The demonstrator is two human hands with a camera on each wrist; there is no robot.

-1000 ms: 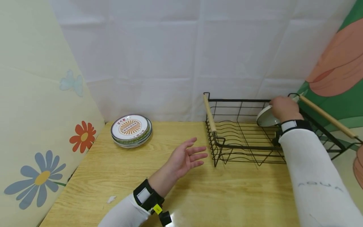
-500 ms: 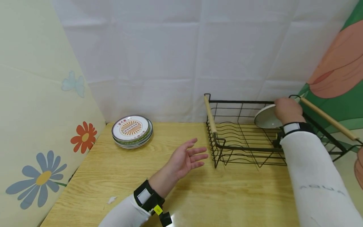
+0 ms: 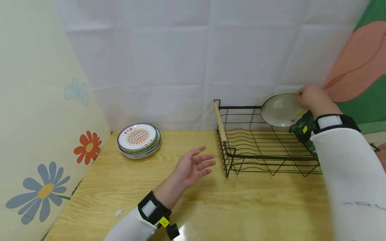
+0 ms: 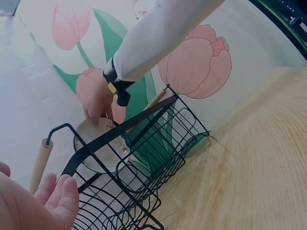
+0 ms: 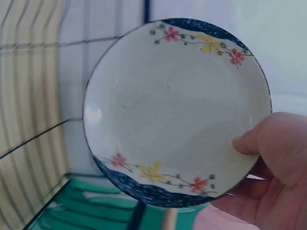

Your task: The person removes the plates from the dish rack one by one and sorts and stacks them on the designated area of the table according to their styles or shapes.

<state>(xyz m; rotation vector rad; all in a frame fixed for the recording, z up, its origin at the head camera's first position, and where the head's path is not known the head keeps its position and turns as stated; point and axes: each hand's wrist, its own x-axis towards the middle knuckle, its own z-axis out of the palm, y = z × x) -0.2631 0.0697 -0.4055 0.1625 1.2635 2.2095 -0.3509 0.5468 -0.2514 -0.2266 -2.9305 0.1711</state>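
My right hand (image 3: 316, 100) pinches the rim of a white plate (image 3: 280, 109), thumb on its face and fingers behind. In the right wrist view the plate (image 5: 177, 110) shows red and yellow flowers and dark blue patches along its edge. It is tilted up over the back right part of a black wire dish rack (image 3: 256, 140). My left hand (image 3: 193, 167) is held palm up just left of the rack, fingers spread and holding nothing. In the left wrist view its fingers (image 4: 62, 199) appear in front of the rack.
A stack of several plates (image 3: 138, 139) stands at the back left of the wooden table (image 3: 120, 187); the top one has an orange sunburst. The rack has a wooden handle (image 3: 220, 122) on its left side. A white cloth wall (image 3: 156, 60) rises behind.
My right hand has raised the plate up out of the rack, and more of its face now shows. The left hand has barely moved.
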